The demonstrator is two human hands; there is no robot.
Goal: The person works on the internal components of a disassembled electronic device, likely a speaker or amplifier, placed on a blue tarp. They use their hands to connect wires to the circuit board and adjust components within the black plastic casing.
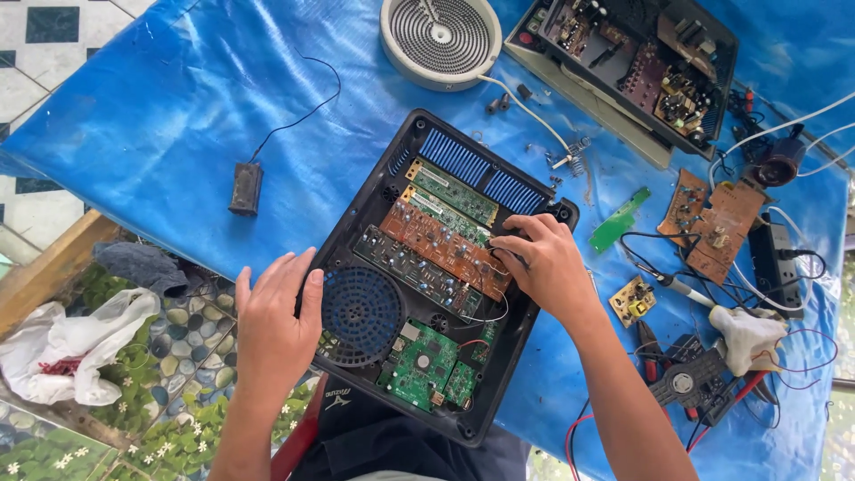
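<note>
An opened black appliance housing (352,236) lies on a blue sheet (169,98). Inside it are brown and green circuit boards (445,242), a round black fan grille (361,314) and a green board (426,361) near me. My left hand (274,316) rests flat on the housing's left edge, beside the fan grille, fingers together. My right hand (543,263) bends over the brown board's right end, its fingertips pinching at thin wires (485,318) there. What it grips is hidden by the fingers.
A round white heating coil (441,37) and a second opened device (637,62) sit at the far edge. Loose boards (708,218), a soldering iron (681,285), a power strip (773,258), tools and a white rag (748,334) crowd the right. A small black block (246,189) with wire lies left.
</note>
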